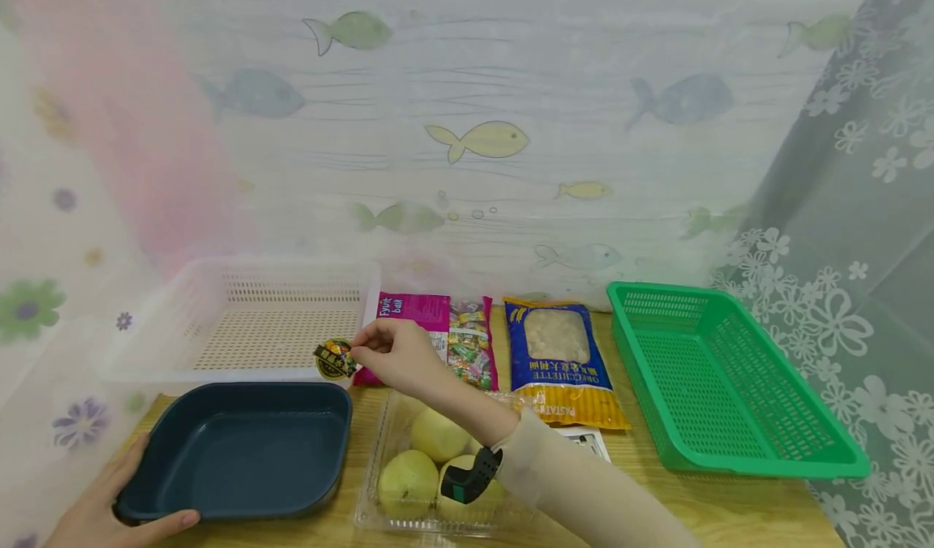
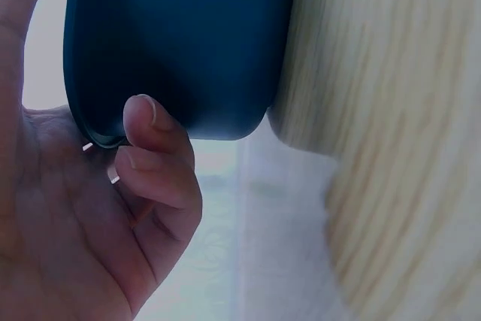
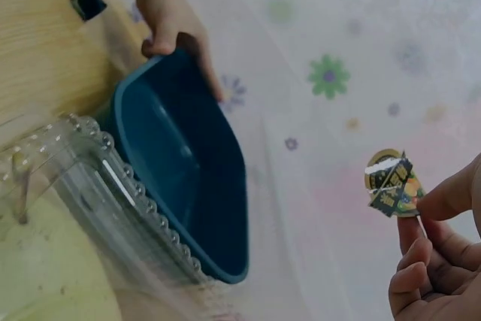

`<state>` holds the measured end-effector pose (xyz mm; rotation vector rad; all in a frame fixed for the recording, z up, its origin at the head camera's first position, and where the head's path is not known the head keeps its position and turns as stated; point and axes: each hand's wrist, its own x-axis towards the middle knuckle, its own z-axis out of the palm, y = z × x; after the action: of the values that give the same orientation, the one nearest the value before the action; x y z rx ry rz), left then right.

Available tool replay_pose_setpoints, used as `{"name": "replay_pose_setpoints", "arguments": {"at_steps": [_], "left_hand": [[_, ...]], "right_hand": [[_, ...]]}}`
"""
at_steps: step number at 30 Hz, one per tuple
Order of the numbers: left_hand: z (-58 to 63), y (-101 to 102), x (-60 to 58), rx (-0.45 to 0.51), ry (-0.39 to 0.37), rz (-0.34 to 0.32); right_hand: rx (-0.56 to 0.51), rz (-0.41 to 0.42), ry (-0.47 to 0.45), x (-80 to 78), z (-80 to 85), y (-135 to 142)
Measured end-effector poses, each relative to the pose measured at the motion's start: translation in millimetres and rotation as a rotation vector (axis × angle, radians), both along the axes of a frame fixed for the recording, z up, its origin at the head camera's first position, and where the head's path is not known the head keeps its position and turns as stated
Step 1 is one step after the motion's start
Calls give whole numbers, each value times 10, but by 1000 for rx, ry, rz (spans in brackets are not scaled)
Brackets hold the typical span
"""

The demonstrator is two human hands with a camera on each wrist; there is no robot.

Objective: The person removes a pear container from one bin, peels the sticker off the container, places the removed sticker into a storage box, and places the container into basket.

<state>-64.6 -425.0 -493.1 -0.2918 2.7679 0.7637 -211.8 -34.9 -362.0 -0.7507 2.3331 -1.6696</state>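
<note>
My right hand [image 1: 400, 357] pinches a round black-and-gold sticker [image 1: 333, 359] between thumb and finger, above the front right corner of the white basket. In the right wrist view the sticker [image 3: 394, 183] stands out from the fingertips with printed characters and a fruit picture. My left hand [image 1: 109, 499] holds the near left corner of a dark blue rectangular tray [image 1: 241, 451], its thumb along the near side. The left wrist view shows curled fingers [image 2: 154, 174] against the tray's end. Under my right forearm sits a clear plastic box [image 1: 370, 483] with several yellow-green fruits [image 1: 409, 483], partly hidden.
A white perforated basket [image 1: 270, 333] stands at the back left, a green basket [image 1: 737, 386] at the right. Between them lie a pink candy bag [image 1: 470, 345] and a blue-and-yellow pasta bag [image 1: 562, 361]. A patterned curtain [image 1: 474, 191] closes off the back and sides.
</note>
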Motion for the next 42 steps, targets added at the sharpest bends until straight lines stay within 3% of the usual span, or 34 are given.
{"name": "replay_pose_setpoints", "arguments": {"at_steps": [13,25,42], "left_hand": [[-43,11,11,88,104,-2],[-29,25,19,85,72,22],[-58,20,41,123,156,-7]], "right_hand": [[-11,-7,-189,-22,-37,-266],[-38,-83,-406,-131,-133,-412],[7,-98,-427,-27,-151,-690]]}}
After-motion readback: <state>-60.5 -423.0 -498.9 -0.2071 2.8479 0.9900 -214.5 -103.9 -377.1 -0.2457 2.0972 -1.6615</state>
